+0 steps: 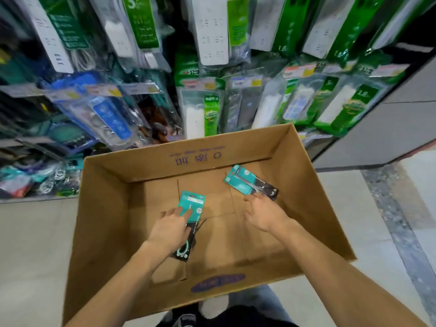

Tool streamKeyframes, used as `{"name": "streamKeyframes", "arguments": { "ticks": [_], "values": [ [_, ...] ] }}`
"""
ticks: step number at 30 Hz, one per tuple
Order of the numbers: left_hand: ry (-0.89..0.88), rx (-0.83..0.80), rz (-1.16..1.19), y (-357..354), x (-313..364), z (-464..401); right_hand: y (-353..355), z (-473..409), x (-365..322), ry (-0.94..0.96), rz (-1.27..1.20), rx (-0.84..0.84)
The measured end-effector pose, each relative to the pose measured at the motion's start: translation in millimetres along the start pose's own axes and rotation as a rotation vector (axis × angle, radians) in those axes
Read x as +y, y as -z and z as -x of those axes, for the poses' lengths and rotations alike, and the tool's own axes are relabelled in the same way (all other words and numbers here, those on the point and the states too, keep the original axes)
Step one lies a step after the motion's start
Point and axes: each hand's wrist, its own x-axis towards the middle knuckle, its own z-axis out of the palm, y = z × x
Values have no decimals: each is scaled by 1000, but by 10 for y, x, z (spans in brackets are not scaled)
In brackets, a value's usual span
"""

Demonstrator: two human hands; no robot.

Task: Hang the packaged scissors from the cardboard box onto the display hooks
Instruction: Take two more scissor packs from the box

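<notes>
- Fingers (182, 212) of my left hand (171, 230) lie fairly straight on top of a teal-carded scissors pack (192, 204), pressing it against the box floor; whether my thumb is hooked under its edge I cannot tell.
- That pack lies lengthwise, card end away from me, with its black lower part and a teal handle ring showing beside my wrist.
- My right hand (262, 214) is spread, fingers loose and apart, its fingertips right at the dark handle end of a second scissors pack (250, 182); touching or just short of it, I cannot tell.
- This second pack lies tilted near the box's far right corner.
- Both packs sit on the bottom of the open cardboard box (101, 208), which stands on a pale tiled floor (30, 244).
- Beyond the box, packaged power strips (212, 31) hang in rows on the display rack.
</notes>
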Motion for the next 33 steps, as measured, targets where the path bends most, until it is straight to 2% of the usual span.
{"name": "streamKeyframes", "arguments": {
  "ticks": [5, 9, 13, 24, 28, 33],
  "values": [
    [123, -136, -8, -167, 88, -171, -71, -437, 344, 114, 130, -56],
    [215, -234, 41, -333, 139, -320, -87, -670, 527, 205, 308, -11],
    [298, -284, 63, -459, 170, -298, -101, -856, 622, 164, 354, -52],
    [412, -285, 219, -587, 220, -214, -274, -1016, 681, -12, 180, -37],
    [397, -263, 284, -614, 245, -219, -243, -1048, 674, 25, 235, 19],
    [388, -236, 385, -536, 258, -236, -239, -1025, 667, 99, 241, -110]
  ]
}}
